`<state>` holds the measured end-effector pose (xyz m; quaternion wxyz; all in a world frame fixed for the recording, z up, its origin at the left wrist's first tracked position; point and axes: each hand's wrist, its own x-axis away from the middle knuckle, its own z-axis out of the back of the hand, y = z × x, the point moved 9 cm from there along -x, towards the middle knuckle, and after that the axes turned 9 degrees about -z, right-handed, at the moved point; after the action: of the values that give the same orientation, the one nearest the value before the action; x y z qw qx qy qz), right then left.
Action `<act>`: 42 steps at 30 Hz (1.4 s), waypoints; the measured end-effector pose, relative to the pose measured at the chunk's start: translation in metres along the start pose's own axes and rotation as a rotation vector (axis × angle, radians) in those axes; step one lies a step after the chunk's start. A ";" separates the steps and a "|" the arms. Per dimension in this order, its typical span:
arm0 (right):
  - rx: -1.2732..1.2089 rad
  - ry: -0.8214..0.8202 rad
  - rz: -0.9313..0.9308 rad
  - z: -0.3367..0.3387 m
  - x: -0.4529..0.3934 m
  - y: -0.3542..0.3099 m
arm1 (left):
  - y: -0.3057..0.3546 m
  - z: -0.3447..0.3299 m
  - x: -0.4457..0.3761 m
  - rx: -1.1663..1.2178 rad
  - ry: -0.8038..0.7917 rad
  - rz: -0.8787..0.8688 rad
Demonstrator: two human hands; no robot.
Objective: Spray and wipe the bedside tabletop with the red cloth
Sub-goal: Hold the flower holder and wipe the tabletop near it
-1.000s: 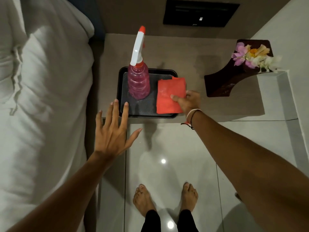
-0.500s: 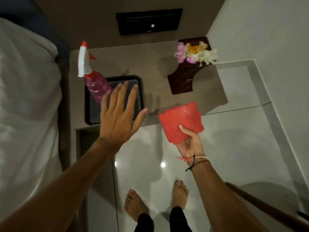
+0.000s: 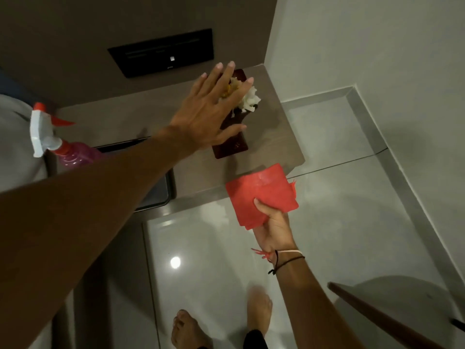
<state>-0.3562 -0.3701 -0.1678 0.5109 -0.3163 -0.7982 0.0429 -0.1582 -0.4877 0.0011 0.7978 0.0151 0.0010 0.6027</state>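
- Over the dark wooden stand (image 3: 230,147) at the tabletop's (image 3: 274,152) far corner: left hand (image 3: 210,114), fingers spread flat, gripping nothing. Can't tell if it touches the stand or the flowers (image 3: 249,98) on it.
- Just off the tabletop's front edge, nearer me than the stand: right hand (image 3: 273,226) pinching the folded red cloth (image 3: 261,195), thumb on top. Cloth is in the air over the floor, not on the surface.
- Left of the stand: spray bottle (image 3: 63,147) upright in a black tray (image 3: 163,190), mostly hidden by the left forearm. Nobody is holding it.
- Judgement: nothing sprayed or wiped yet; looks like the stand gets cleared first.
- Risks: an open-palm push could tip the stand or scatter flowers off the corner edge; the forearm reaching across could clip the bottle.
- Count: one cloth, one bottle, one tray, one stand, one flower cluster.
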 end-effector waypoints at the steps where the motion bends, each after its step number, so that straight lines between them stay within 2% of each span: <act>1: 0.003 0.015 0.004 0.002 -0.002 -0.002 | -0.004 -0.006 -0.004 0.007 -0.028 0.004; 6: 0.024 0.085 0.078 0.002 -0.010 -0.018 | -0.024 -0.017 -0.016 0.020 -0.073 0.059; 9: 0.148 0.170 0.280 -0.017 -0.014 -0.041 | -0.038 -0.013 -0.025 0.061 -0.097 0.053; 13: 0.538 0.163 0.766 -0.080 -0.007 -0.074 | -0.055 -0.009 -0.037 0.146 -0.122 0.043; 15: 0.775 0.205 0.915 -0.110 -0.019 -0.079 | -0.061 -0.010 -0.039 0.161 -0.135 0.036; 19: 1.462 0.237 1.152 -0.170 -0.054 -0.066 | -0.072 -0.010 -0.047 0.186 -0.148 0.026; 24: 1.992 0.383 1.165 -0.150 -0.089 -0.039 | -0.087 -0.010 -0.054 0.246 -0.151 0.041; 27: 2.120 0.277 1.104 -0.117 -0.084 -0.028 | -0.088 -0.009 -0.054 0.259 -0.141 0.027; 29: 2.040 0.238 1.089 -0.103 -0.072 -0.034 | -0.086 -0.009 -0.054 0.258 -0.135 0.012; 31: 1.782 0.290 1.117 -0.099 -0.054 -0.054 | -0.085 -0.009 -0.054 0.256 -0.140 0.007; 33: 1.494 0.368 1.187 -0.110 -0.038 -0.076 | -0.086 -0.008 -0.055 0.253 -0.145 0.011; 35: 1.410 0.375 1.264 -0.139 -0.037 -0.084 | -0.083 -0.009 -0.053 0.245 -0.145 0.007; 38: 1.705 0.314 1.244 -0.181 -0.060 -0.058 | -0.079 -0.009 -0.051 0.244 -0.136 0.002; 42: 2.101 0.331 1.100 -0.158 -0.081 -0.021 | -0.081 -0.009 -0.049 0.243 -0.151 0.011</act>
<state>-0.2099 -0.4721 -0.1484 0.5290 -0.0451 -0.0552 0.8456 -0.0941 -0.5569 -0.0110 0.7846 0.1572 0.0137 0.5996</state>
